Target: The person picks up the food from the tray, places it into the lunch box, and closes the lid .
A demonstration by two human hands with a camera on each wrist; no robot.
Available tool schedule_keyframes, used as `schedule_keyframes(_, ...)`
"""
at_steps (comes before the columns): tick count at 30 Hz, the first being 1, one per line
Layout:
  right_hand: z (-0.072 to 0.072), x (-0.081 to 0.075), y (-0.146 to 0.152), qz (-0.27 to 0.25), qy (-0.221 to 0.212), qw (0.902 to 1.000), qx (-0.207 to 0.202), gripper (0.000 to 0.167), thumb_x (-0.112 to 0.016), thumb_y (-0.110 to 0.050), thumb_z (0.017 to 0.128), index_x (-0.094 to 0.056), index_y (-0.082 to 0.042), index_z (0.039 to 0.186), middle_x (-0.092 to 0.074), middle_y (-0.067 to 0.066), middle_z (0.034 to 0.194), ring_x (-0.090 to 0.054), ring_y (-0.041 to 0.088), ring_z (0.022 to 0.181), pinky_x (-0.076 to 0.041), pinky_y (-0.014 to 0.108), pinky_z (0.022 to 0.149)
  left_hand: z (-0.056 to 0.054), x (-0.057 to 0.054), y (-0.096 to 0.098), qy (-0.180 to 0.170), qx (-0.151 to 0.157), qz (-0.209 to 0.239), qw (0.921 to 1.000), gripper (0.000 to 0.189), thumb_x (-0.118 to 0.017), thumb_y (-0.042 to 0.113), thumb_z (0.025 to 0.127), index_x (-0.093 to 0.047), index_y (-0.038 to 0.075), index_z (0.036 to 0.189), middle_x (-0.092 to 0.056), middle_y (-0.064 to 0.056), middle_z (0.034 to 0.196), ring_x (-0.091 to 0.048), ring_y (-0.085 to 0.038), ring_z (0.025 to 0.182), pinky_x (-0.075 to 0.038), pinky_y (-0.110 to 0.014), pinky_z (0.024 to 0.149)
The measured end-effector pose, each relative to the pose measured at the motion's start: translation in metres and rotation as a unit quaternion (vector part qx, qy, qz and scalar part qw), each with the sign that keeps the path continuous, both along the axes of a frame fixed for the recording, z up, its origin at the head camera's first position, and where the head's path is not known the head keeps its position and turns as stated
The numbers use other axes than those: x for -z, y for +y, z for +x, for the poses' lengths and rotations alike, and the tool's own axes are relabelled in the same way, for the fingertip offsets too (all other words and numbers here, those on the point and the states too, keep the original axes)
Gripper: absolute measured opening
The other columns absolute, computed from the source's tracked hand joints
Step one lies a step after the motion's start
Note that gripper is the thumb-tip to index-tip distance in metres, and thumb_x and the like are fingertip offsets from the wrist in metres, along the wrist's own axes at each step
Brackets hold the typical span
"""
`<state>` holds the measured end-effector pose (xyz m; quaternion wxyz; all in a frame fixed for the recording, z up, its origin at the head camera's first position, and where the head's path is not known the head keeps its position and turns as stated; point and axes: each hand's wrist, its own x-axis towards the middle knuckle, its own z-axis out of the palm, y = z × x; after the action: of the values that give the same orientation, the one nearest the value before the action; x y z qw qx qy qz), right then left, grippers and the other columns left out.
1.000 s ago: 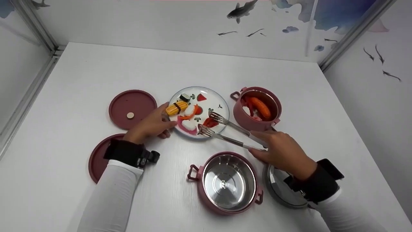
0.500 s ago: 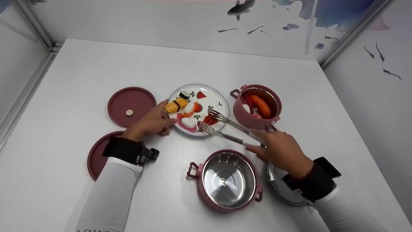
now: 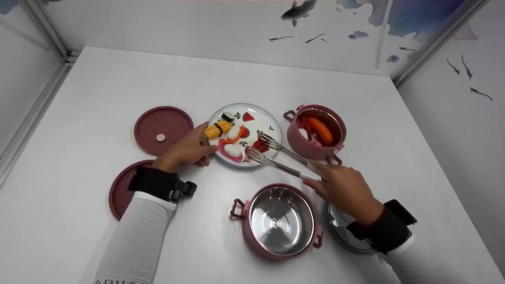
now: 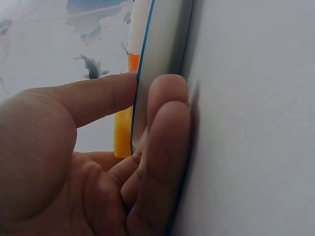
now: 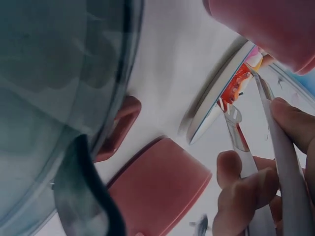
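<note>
My left hand [image 3: 187, 150] holds the left rim of a white plate [image 3: 266, 118]. In the left wrist view the thumb [image 4: 106, 96] lies on the rim and the other fingers curl at the plate's underside. On the plate are toy foods: a yellow sushi piece [image 3: 218, 129] with a dark band, a shrimp sushi [image 3: 233, 134], a white-and-pink piece [image 3: 232, 150] and a red piece [image 3: 260, 146]. My right hand [image 3: 345, 189] grips metal tongs [image 3: 292, 154] by their pale handles. The tongs' arms stand apart, with their slotted tips on either side of the red piece.
A pink pot [image 3: 296, 142] holding a sausage [image 3: 320, 130] and other foods stands right of the plate. Nearer is a steel-lined pot [image 3: 276, 221]. Partly under my right arm lies a glass lid [image 3: 347, 232]. Two dark-red round trays [image 3: 150, 118] lie left, one bearing a beige disc [image 3: 160, 137].
The tips of the tongs have drawn slightly closer together around the red piece. My left hand keeps its hold on the plate, and the pots stay where they were.
</note>
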<state>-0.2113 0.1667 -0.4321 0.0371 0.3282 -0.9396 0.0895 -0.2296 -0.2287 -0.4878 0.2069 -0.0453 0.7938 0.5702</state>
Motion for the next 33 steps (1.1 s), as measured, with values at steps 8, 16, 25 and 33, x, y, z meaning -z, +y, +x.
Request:
schedule_keyframes(8, 0.014, -0.006, 0.016, -0.036, 0.017, 0.9992, -0.002, 0.054, -0.079, -0.032, 0.086, -0.065, -0.013, 0.134, -0.067, 0.0, 0.072, -0.055, 0.011, 0.061, -0.05, 0.029, 0.057, 0.002, 0.0, 0.001, 0.006, 0.002, 0.006, 1.0, 0.09, -0.062, 0.022, 0.1, 0.002, 0.028, 0.162, -0.06, -0.015, 0.103, -0.065, -0.018, 0.069, -0.058, -0.028, 0.062)
schedule_keyframes(16, 0.051, -0.02, 0.047, -0.088, 0.04, 0.9953, -0.007, 0.06, -0.087, -0.023, 0.078, -0.066, -0.018, 0.134, -0.076, 0.001, 0.091, -0.058, 0.004, 0.064, -0.052, 0.018, 0.057, 0.004, -0.002, 0.002, 0.004, -0.005, 0.007, 1.0, 0.09, -0.063, 0.023, 0.1, 0.002, 0.026, 0.162, -0.06, -0.015, 0.101, -0.064, -0.018, 0.069, -0.057, -0.027, 0.061)
schedule_keyframes(25, 0.088, -0.028, 0.074, -0.104, 0.003, 0.9934, -0.048, 0.059, -0.09, -0.017, 0.071, -0.07, -0.021, 0.127, -0.053, -0.019, 0.07, -0.041, -0.008, 0.058, -0.037, 0.007, 0.049, 0.002, -0.003, 0.0, -0.003, -0.005, -0.003, 1.0, 0.089, -0.061, 0.022, 0.101, 0.003, 0.023, 0.162, -0.056, -0.014, 0.106, -0.063, -0.016, 0.067, -0.056, -0.025, 0.061)
schedule_keyframes(33, 0.089, -0.027, 0.081, -0.047, 0.009, 0.9963, -0.071, 0.054, -0.09, -0.027, 0.072, -0.073, -0.021, 0.122, -0.057, -0.018, 0.07, -0.04, -0.011, 0.058, -0.036, 0.007, 0.049, 0.005, -0.001, 0.001, -0.002, 0.001, 0.007, 1.0, 0.09, -0.061, 0.022, 0.1, 0.005, 0.024, 0.162, -0.057, -0.014, 0.105, -0.063, -0.016, 0.068, -0.056, -0.026, 0.061)
